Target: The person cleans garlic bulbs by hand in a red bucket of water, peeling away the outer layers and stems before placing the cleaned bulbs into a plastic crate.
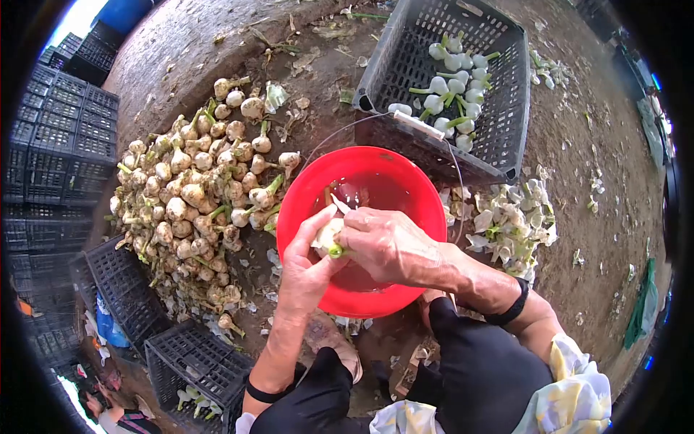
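A pale garlic bulb [329,235] with a cut green stem sits in my left hand [307,264], whose fingers and thumb wrap round it. My right hand [379,242] is closed against the bulb's upper right side, pinching at its outer skin. A thin white flap of skin sticks up between the hands. Right beneath them stands a red bucket [295,206] with reddish-looking water in it. Whether the right fingers also hold a small tool is hidden from me.
Unpeeled garlic bulbs [191,195] lie heaped on the left. A black crate [502,108] with peeled white bulbs stands at the upper right, above a pile of peelings [513,224]. More crates [199,365] stand lower left, with stacked crates [61,137] behind. The bucket's wire handle [329,135] arches up.
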{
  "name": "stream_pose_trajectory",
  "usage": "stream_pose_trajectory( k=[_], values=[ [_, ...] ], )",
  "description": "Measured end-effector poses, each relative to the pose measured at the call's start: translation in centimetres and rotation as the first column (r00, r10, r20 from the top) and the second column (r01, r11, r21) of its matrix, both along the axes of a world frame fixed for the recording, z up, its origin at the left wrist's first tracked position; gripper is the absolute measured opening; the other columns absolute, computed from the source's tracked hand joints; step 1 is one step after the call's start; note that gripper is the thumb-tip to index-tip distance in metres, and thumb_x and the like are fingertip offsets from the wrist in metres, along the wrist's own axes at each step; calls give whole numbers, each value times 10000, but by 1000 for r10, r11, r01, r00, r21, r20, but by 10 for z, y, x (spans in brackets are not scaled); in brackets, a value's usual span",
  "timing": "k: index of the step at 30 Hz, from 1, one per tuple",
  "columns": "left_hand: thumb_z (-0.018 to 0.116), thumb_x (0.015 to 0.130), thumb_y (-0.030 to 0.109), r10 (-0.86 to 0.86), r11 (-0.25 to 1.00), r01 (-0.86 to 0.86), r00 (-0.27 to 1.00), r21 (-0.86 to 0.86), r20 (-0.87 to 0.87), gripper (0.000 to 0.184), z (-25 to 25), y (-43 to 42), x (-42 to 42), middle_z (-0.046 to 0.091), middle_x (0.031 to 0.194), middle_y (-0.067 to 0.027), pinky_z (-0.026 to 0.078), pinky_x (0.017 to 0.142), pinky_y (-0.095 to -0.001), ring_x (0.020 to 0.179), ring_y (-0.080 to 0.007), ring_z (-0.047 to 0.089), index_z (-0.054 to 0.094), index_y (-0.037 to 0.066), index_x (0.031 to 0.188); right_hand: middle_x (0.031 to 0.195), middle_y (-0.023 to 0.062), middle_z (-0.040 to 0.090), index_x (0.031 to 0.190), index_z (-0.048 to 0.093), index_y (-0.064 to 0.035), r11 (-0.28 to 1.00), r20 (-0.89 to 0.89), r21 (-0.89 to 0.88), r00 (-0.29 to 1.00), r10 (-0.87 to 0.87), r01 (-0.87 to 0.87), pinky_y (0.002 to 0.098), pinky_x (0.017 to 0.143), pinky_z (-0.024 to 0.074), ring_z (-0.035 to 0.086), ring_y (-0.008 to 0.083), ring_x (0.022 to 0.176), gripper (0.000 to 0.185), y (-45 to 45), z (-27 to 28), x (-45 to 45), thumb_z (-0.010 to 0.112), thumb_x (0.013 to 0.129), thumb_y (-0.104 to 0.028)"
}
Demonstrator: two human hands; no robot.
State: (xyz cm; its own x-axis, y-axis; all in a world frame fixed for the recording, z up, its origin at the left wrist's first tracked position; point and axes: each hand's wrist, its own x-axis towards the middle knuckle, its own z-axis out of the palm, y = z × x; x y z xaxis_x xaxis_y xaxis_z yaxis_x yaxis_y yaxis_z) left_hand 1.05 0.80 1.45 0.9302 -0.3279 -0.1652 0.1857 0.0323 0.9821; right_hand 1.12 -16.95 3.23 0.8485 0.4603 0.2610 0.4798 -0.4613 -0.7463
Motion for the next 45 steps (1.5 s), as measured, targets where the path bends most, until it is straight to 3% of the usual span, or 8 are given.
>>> stream_pose_trajectory(
  k=[3,8,12,22,28,36,40,45],
  values=[
    [762,744,121,-89,961,-37,896,-274,-434,570,6,9,-2,629,985,-25,484,610,-189,811,-109,629,483,49,1236,816,134,605,849,564,-36,978,-46,136,986,163,-156,407,653,507,620,324,808,162,-2,12,8,657,726,-85],
    [765,732,110,-150,925,-40,876,-378,-459,580,10,6,-1,632,987,-35,469,583,-189,782,-109,624,483,58,1237,753,113,578,833,541,-10,987,27,157,999,18,-22,373,612,494,606,307,708,108,-6,-2,5,622,761,-16],
    [766,728,102,-115,902,-104,878,-419,-465,551,18,6,-1,624,1001,-46,469,579,-195,796,-124,622,471,65,1192,783,136,599,877,569,20,939,-460,180,869,-184,294,349,617,506,633,261,721,101,-13,-1,6,608,815,-49],
    [688,741,-60,23,1000,-23,1000,-19,15,460,18,0,-3,575,1066,-69,477,890,-292,995,-136,563,462,38,1130,769,174,615,804,572,15,960,-184,-270,974,-130,77,440,575,496,630,348,693,212,-2,17,-9,653,742,-172],
    [676,720,-71,-43,980,1,977,-198,-208,445,18,7,0,603,1075,-86,490,883,-302,995,-160,591,511,25,1122,677,136,608,724,595,-39,961,39,-226,987,-155,159,430,538,487,624,331,638,152,-8,1,-1,622,726,-188],
    [740,762,250,-377,663,-170,765,-729,-522,779,13,9,5,537,1235,-110,499,708,-344,1033,-229,572,327,55,1395,751,169,643,939,573,25,959,-660,169,749,-60,227,351,626,505,657,227,715,215,-24,28,5,619,766,-95],
    [590,901,340,-110,818,-185,880,-545,-463,639,-2,-4,-3,538,1193,-80,486,734,-364,1038,-204,553,310,87,1417,811,32,617,994,551,-8,910,-438,295,888,-144,293,265,643,518,603,103,662,236,-10,0,-13,678,828,-117],
    [577,909,334,21,885,-175,941,-431,-338,507,9,-15,-1,583,1121,-100,516,670,-321,944,-196,591,440,45,1302,671,33,606,869,555,-25,738,-790,422,613,14,526,206,408,433,579,102,549,129,-16,19,-1,666,826,-75]
  ],
)
